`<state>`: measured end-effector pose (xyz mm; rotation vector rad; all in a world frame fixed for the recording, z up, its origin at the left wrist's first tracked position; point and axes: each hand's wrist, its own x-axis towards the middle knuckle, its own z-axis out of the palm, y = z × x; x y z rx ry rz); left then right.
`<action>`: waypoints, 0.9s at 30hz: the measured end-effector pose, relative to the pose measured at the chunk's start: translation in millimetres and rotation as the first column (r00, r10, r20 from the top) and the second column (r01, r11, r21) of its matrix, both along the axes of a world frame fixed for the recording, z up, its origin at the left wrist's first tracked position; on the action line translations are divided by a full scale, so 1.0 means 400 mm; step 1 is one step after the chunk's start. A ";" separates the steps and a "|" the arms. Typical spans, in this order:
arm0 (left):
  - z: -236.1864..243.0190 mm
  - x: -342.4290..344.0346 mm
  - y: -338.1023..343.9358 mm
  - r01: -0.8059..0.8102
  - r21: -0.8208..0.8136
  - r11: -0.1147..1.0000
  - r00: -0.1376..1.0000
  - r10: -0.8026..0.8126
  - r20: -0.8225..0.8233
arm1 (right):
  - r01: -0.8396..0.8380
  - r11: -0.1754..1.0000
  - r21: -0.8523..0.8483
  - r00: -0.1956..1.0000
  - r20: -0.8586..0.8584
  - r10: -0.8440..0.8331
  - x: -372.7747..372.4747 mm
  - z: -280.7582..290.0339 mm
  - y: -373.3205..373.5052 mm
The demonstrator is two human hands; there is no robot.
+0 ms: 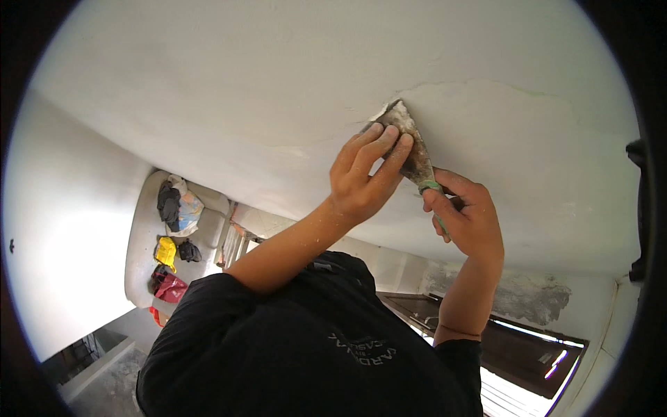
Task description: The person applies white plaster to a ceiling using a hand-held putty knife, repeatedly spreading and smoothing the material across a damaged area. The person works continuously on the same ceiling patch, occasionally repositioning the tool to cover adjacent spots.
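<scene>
A putty knife [410, 151] with a dark, stained blade and green handle is held against the pale plastered surface [299, 83] overhead, with white material along the blade's tip. My left hand [361, 177] presses its outstretched, slightly bent fingertips on the blade, fingers apart. My right hand [467, 215] is closed round the handle, below and right of the left one. An irregular crack or raised edge runs across the surface to the right of the blade.
Bags and cloths [178, 205], dark, yellow and red, sit on a pale curved ledge at left beside a white wall [69, 208]. At lower right are a dark window frame [535, 361] and a grey mottled wall patch [528, 299].
</scene>
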<state>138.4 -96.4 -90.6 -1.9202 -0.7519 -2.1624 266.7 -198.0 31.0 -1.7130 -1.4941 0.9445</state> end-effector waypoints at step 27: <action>0.057 -0.203 0.022 -0.119 0.013 0.993 0.983 0.120 -0.141 | -0.084 0.993 0.084 0.980 -0.175 0.098 -0.151 -0.043 0.051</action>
